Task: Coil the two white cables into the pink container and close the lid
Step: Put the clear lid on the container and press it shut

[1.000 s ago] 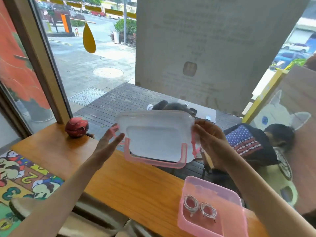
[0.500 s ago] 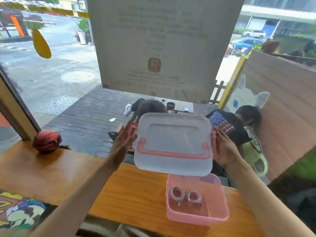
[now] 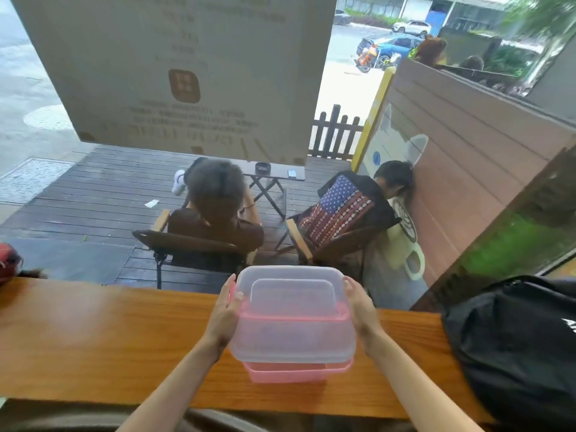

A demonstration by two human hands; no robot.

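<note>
The pink container (image 3: 296,373) stands on the wooden counter (image 3: 103,338), near its front edge. A translucent lid (image 3: 293,313) with a pink rim lies flat over it and covers almost all of it. My left hand (image 3: 225,310) grips the lid's left side and my right hand (image 3: 360,305) grips its right side. The lid hides the two white cables; they do not show. Whether the lid rests on the container's rim or hovers just above it, I cannot tell.
A black backpack (image 3: 517,347) lies on the counter at the right. A red ball-like object (image 3: 9,261) sits at the far left edge. Behind the counter is a window; outside, two people sit on chairs on a wooden deck.
The lid came down from in front of the window onto the container. It now covers the cables that showed before. The view has tilted down and swung right.
</note>
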